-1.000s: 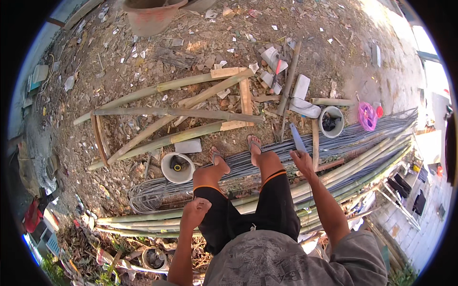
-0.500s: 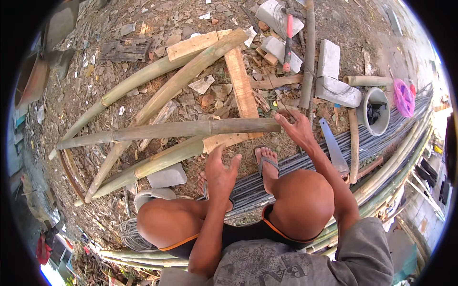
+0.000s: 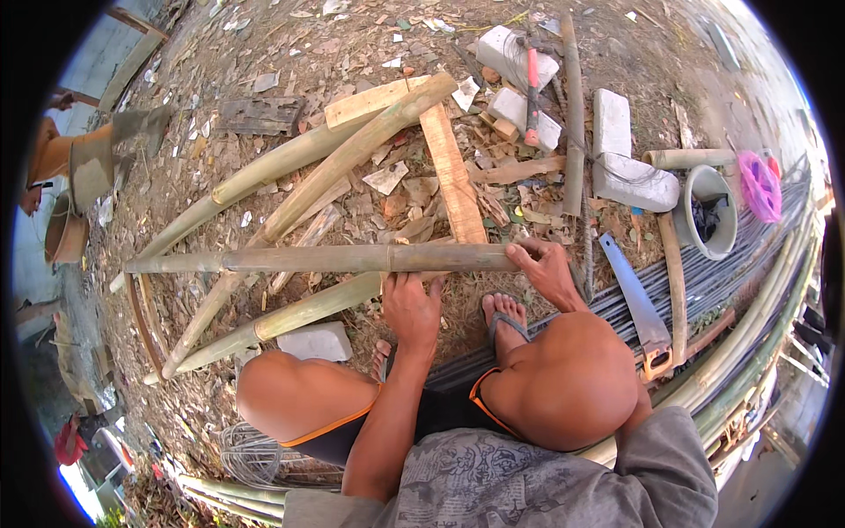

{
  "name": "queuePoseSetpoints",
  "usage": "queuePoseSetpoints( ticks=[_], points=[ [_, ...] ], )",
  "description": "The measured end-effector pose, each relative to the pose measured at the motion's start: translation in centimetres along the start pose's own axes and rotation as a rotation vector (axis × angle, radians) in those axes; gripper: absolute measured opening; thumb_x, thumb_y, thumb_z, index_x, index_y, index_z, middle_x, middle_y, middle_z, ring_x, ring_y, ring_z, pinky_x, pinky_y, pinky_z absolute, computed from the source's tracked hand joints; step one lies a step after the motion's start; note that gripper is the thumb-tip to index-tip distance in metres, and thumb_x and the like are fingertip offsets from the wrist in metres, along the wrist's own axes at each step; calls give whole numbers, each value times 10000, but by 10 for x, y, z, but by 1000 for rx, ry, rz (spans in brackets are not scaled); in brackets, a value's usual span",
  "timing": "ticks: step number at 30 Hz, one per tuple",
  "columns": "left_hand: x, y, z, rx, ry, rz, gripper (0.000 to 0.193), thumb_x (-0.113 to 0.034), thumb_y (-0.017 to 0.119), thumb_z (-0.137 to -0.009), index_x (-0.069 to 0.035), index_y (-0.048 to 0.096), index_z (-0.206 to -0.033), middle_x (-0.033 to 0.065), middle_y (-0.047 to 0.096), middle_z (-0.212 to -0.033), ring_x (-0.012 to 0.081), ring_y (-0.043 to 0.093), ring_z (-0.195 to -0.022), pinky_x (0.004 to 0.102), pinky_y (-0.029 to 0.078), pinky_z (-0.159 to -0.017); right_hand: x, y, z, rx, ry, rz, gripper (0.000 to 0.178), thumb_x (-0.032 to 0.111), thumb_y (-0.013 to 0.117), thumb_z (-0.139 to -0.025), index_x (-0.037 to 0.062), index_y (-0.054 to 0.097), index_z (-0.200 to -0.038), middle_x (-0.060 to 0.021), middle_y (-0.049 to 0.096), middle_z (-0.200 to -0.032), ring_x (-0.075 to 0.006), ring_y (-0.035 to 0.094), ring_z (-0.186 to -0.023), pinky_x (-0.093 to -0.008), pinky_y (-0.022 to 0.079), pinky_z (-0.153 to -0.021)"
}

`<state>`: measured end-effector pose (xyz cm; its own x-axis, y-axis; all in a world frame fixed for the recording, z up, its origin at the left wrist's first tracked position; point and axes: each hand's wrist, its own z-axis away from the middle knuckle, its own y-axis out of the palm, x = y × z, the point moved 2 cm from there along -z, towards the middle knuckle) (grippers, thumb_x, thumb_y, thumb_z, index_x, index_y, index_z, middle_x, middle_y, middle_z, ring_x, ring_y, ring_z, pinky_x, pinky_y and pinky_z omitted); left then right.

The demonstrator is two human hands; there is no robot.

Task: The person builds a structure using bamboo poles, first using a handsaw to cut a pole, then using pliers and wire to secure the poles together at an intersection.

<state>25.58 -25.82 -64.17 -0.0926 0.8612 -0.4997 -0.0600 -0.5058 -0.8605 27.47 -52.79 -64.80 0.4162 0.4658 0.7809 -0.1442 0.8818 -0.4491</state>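
Both hands (image 3: 412,308) now on long greenish-brown bamboo pole (image 3: 317,259)

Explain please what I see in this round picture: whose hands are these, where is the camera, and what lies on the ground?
The camera sits on a person's head and looks down, so the wide lens bends the edges. You see the person's own knees and two bare hands. The left hand and the right hand both rest on a long bamboo pole lying crosswise; how firm the grip is cannot be told. Around it, on the dirt ground, lie more bamboo, a wooden plank, a hand saw, a hammer and a bucket.
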Motion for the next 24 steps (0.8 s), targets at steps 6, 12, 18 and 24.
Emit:
queuePoseSetpoints(
  ticks=[6, 12, 18, 24],
  points=[
    [-35, -38, -3, 194, -51, -36, 387, -262, 829, -931, 28, 781, -1183, 250, 773, -1177, 427, 710, -1179, 486, 544, -1027, -15, -3, -3, -110, 50, -142, 574, 502, 772, -978, -53, 820, -1114, -149, 766, -803, -196, 689, -742, -394, 544, -695],
    [-55, -48, -57, -10, 23, 99, 382, -398, 752, -1019, -19, 800, -1035, 195, 800, -980, 388, 749, -982, 453, 563, -974, -16, 2, -9, -122, -33, -111, 573, 514, 793, -950, -41, 829, -1087, -199, 771, -840, -249, 707, -741, -439, 551, -722],
    [-42, 11, -101, -110, 252, -120, 434, -460, 671, -1053, -53, 808, -993, 168, 802, -977, 385, 735, -937, 463, 537, -960, -20, 6, -12, -156, -33, -105, 613, 555, 833, -913, -48, 796, -1013, -182, 724, -950, -286, 686, -876, -440, 530, -792],
    [-45, 40, -92, 12, 223, -189, 365, -414, 665, -1035, -97, 839, -980, 146, 814, -936, 366, 749, -874, 468, 547, -908, -58, 17, -14, -133, -27, -233, 545, 489, 868, -891, -38, 776, -998, -137, 665, -908, -274, 654, -856, -442, 512, -774]
  ],
)
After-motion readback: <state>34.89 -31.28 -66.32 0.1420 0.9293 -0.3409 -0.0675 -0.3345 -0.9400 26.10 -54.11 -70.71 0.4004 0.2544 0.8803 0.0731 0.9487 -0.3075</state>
